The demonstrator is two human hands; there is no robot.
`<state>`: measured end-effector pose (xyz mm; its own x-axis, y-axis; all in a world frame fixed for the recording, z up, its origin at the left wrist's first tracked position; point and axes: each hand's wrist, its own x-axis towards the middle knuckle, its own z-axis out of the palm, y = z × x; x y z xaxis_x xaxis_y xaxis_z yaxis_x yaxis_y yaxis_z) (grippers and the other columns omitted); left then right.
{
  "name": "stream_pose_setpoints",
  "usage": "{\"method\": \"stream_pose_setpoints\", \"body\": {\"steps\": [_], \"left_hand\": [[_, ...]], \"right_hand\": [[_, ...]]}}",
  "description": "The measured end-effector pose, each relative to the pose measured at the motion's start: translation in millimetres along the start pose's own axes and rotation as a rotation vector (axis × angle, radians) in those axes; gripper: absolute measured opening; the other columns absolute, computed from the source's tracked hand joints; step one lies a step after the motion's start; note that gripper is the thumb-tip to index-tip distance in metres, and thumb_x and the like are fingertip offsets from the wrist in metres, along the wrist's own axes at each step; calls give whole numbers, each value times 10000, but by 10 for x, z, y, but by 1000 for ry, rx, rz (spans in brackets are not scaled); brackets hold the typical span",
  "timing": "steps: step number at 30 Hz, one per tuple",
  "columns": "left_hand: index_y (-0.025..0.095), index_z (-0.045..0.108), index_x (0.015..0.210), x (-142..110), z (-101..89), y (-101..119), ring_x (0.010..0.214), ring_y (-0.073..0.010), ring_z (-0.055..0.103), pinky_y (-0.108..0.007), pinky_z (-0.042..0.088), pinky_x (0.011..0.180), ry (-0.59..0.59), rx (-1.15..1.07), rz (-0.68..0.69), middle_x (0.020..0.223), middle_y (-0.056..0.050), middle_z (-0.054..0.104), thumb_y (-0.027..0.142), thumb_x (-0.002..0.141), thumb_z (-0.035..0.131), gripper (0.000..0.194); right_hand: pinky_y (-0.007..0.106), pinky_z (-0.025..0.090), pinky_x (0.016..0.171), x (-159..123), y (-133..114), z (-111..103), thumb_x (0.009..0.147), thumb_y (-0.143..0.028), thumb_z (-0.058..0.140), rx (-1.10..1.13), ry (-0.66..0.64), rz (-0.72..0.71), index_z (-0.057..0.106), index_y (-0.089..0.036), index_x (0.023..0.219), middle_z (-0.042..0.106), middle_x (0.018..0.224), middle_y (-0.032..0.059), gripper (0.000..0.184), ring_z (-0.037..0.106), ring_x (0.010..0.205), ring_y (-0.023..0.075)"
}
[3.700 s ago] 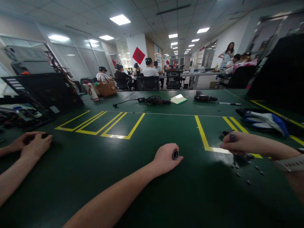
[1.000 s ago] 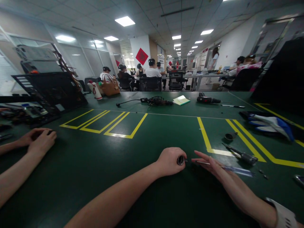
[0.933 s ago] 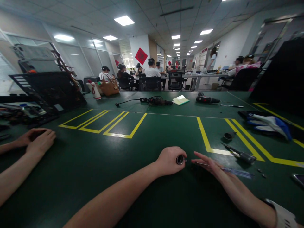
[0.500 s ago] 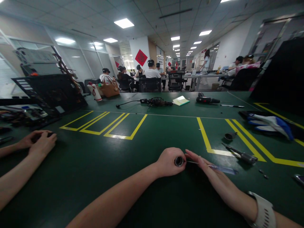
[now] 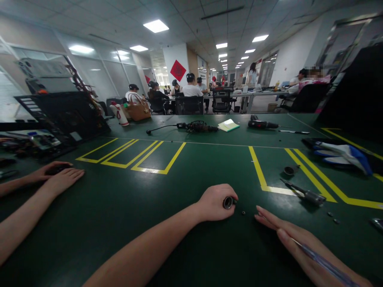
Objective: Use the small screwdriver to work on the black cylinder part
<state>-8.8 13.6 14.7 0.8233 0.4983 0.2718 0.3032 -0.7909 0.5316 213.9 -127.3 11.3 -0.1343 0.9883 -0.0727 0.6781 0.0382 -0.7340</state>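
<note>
My left hand is wrapped around a hollow metal cylinder, its round opening facing me. On the mat just right of it lies a small metal ring. Farther right, my right hand grips a thin screwdriver with a clear bluish handle. Its shaft lies under my thumb, and the fingers are stretched towards the small ring without touching it. Beyond that hand are a dark tool part with a long spindle, a cup-shaped metal housing and two small metal pieces.
At the left, a co-worker's hands rest on the green table around a dark object. Along the back lie a corded tool, a notepad and a drill-like tool. Blue-and-white gloves lie at the right.
My right hand has drawn back to the right with the screwdriver, away from the cylinder. The small ring now shows on the mat. The co-worker's hands have shifted slightly right.
</note>
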Motion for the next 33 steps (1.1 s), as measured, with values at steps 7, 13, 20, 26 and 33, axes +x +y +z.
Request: {"method": "stream_pose_setpoints", "body": {"steps": [7,13,20,26,33], "left_hand": [[158,604,904,1,3,14,827,-151,571,-272,476,711,41,-45,-68,929,-42,611,222,773,607,145],[170,565,753,27,-62,28,809,-183,528,-322,433,714,376,97,-267,852,-37,576,506,751,623,340],[179,557,808,19,-163,-61,701,-153,514,-271,389,599,519,72,-507,817,-8,545,566,760,576,390],[168,555,842,23,-98,-163,653,-134,513,-252,385,562,633,-104,-517,756,5,559,496,764,607,341],[164,564,817,26,-69,-208,682,-134,534,-253,442,601,676,-288,-506,766,5,568,385,723,676,265]], "right_hand": [[559,242,1089,-37,642,-352,846,-564,440,-124,290,107,515,-340,1302,502,1373,-7,514,410,1275,346],[567,376,995,60,409,-445,759,-699,424,-19,458,54,694,-282,1071,654,1140,108,587,541,1101,394],[357,534,579,552,-230,-203,793,-584,525,372,253,-3,628,-191,981,618,727,37,448,598,611,195],[413,458,894,1194,-289,-44,885,-494,442,324,167,-195,624,-182,971,655,1030,100,372,597,1004,242],[400,448,933,1152,-329,160,916,-418,425,256,-37,-337,648,-226,938,686,977,52,295,618,995,229]]}}
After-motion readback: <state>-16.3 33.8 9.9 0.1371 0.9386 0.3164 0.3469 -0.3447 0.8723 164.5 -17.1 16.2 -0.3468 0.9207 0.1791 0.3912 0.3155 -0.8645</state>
